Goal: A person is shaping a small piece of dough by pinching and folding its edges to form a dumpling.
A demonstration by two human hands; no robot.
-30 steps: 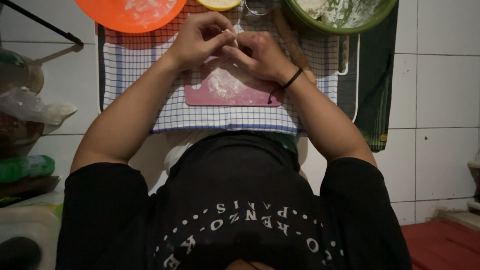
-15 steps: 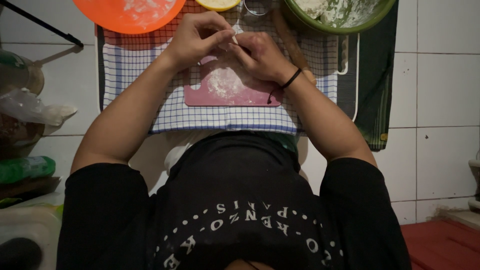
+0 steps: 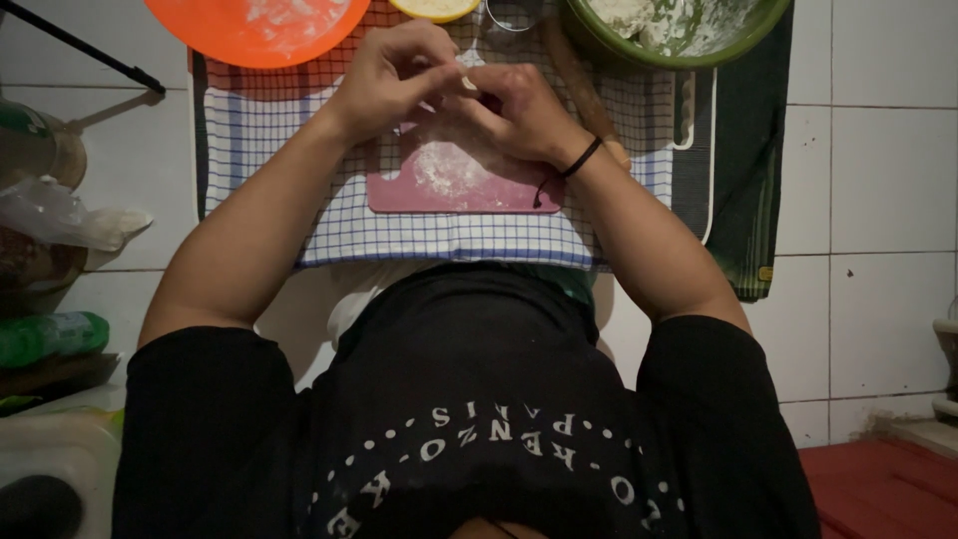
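My left hand and my right hand meet above a pink cutting board dusted with flour. Both pinch a small pale piece of dough between their fingertips. A black band circles my right wrist. The board lies on a blue-and-white checked cloth spread over white tiles. Most of the dough is hidden by my fingers.
An orange plate with flour sits at the far left, and a green bowl of floury dough at the far right. A wooden rolling pin lies beside my right hand. A plastic bag and a green bottle are at the left.
My fingers have shifted slightly on the dough piece. Both hands stay in the same place above the board.
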